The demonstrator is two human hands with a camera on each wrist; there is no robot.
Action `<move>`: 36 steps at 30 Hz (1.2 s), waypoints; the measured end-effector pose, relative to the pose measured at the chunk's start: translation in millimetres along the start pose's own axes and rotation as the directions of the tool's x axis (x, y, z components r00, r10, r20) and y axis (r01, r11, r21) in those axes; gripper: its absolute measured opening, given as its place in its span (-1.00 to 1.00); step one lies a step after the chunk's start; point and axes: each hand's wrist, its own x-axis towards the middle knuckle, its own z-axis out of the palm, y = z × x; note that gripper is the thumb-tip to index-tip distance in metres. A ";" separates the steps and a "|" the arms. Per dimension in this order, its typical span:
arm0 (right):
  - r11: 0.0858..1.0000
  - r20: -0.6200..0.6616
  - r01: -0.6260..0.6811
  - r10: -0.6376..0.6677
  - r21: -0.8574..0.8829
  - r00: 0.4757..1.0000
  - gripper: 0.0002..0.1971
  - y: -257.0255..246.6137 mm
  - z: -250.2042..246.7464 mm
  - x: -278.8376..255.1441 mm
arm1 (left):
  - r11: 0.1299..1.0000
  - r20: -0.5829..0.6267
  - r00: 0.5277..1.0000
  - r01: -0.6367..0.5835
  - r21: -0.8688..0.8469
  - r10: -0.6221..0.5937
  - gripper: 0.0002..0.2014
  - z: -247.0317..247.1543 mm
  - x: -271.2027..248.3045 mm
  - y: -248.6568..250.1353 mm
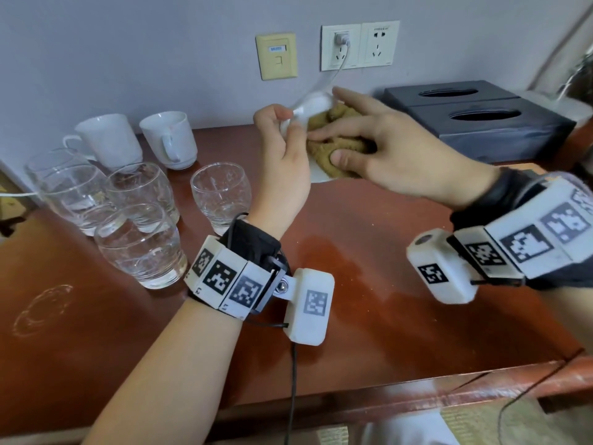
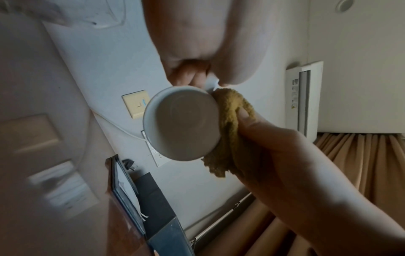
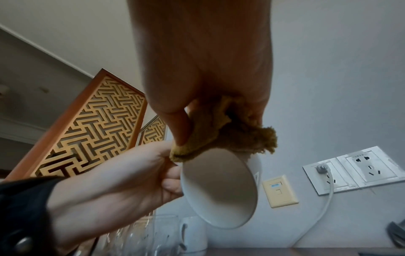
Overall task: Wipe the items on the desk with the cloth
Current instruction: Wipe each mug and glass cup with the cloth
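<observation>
My left hand (image 1: 282, 155) only pinches the white cup (image 2: 181, 123) by its handle while my right hand (image 1: 394, 149) grips the mustard cloth (image 1: 333, 146) against it; hard rubbing could twist it loose onto the bench (image 1: 369, 284).

White cup (image 2: 181, 124), mustard-yellow cloth (image 2: 232, 133)

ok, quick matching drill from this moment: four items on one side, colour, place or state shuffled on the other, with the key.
1. cloth
2. held cup
3. tissue box
4. clear glasses

a. dark, by the wall at the right
b. mustard, gripped by the right hand
c. standing on the desk at the left
d. white, lifted by the left hand

Pairs: 1-b, 2-d, 3-a, 4-c
</observation>
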 end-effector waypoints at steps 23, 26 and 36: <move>0.990 0.096 0.143 -0.143 -0.002 0.985 -0.61 16.1 -14.3 10.2 | 0.998 0.071 0.995 -0.070 0.003 0.070 -0.90 -2.2 -2.9 -3.3; 0.988 0.131 0.133 -0.123 -0.075 0.984 -0.64 12.2 -16.9 21.7 | 0.998 0.076 0.995 -0.062 0.024 0.060 -0.89 -2.7 -2.8 -6.6; 0.986 0.167 0.167 -0.164 -0.001 0.972 -0.60 19.0 -8.0 7.5 | 0.998 0.013 0.999 -0.049 0.025 0.049 -0.78 -3.5 0.0 -7.6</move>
